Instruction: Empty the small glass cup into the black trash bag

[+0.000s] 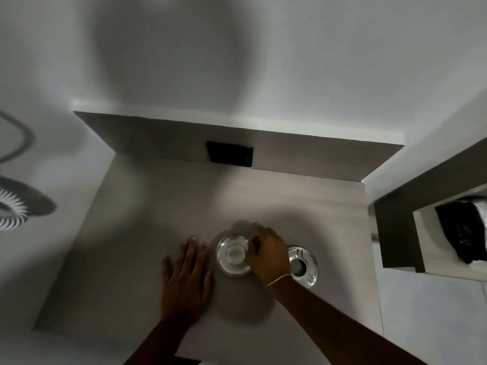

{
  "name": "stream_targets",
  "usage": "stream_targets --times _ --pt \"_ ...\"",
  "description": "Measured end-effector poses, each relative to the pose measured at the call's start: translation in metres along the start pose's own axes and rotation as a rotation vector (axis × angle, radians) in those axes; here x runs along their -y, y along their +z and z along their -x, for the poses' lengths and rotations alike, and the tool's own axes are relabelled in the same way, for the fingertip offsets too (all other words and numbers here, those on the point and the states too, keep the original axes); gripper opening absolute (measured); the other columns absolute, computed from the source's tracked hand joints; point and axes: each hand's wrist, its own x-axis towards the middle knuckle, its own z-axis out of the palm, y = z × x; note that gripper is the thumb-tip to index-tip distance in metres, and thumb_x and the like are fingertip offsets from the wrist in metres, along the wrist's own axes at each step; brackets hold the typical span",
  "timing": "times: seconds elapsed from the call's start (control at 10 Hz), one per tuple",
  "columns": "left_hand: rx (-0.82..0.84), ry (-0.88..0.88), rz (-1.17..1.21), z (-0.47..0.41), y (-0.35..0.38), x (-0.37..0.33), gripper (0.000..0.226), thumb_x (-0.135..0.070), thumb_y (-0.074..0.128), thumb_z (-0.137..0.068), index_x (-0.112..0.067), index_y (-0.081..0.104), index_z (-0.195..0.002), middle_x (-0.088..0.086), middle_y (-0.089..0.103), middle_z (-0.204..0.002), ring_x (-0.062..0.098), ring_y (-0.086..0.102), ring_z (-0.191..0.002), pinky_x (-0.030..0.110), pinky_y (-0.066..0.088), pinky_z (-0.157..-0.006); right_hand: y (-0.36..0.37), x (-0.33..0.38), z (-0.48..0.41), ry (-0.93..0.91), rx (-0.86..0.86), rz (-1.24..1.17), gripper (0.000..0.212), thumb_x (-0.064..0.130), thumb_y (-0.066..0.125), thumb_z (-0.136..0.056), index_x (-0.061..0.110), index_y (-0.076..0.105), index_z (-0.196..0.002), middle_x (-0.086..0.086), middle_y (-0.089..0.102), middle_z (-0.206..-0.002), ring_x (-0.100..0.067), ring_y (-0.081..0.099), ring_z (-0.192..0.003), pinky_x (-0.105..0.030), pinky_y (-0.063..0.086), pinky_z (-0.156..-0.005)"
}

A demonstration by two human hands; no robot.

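A small glass cup [233,255] stands upright on a grey counter [163,212], seen from above, with something pale at its bottom. My right hand [267,252] is curled around the cup's right rim, fingers touching the glass. My left hand [187,275] lies flat on the counter just left of the cup, fingers spread, holding nothing. A second glass cup [303,263] sits to the right, partly hidden behind my right wrist. The black trash bag [463,233] hangs in a recess at the far right.
A black rectangular panel [230,154] is set in the counter's back ledge. White walls enclose the counter on three sides. A round vented fixture [15,206] shows at the far left. A dark-framed opening at the right surrounds the bag.
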Motion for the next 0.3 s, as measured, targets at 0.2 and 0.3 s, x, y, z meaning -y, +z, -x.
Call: stream_targets --times 0.2,0.3 --pt "0.025 -0.005 -0.050 -0.004 0.001 0.002 0.072 -0.046 0.043 -0.096 -0.023 0.040 -0.164 0.010 0.029 -0.177 0.030 0.026 -0.162 0.069 0.029 -0.120 -0.004 0.003 0.008 -0.191 -0.058 0.177 0.030 0.032 0.066 -0.090 0.015 0.069 -0.115 -0.009 0.066 -0.125 -0.034 0.062 -0.110 -0.044 0.053 -0.092" --pt "0.035 0.012 -0.038 -0.003 -0.001 0.001 0.071 -0.051 0.040 -0.098 -0.024 0.041 -0.163 0.010 0.028 -0.177 0.030 0.027 -0.162 0.070 0.033 -0.117 -0.002 -0.001 0.015 -0.212 -0.097 0.250 0.055 0.049 0.054 -0.097 0.023 0.056 -0.145 -0.003 0.057 -0.148 -0.032 0.057 -0.130 -0.046 0.047 -0.100"
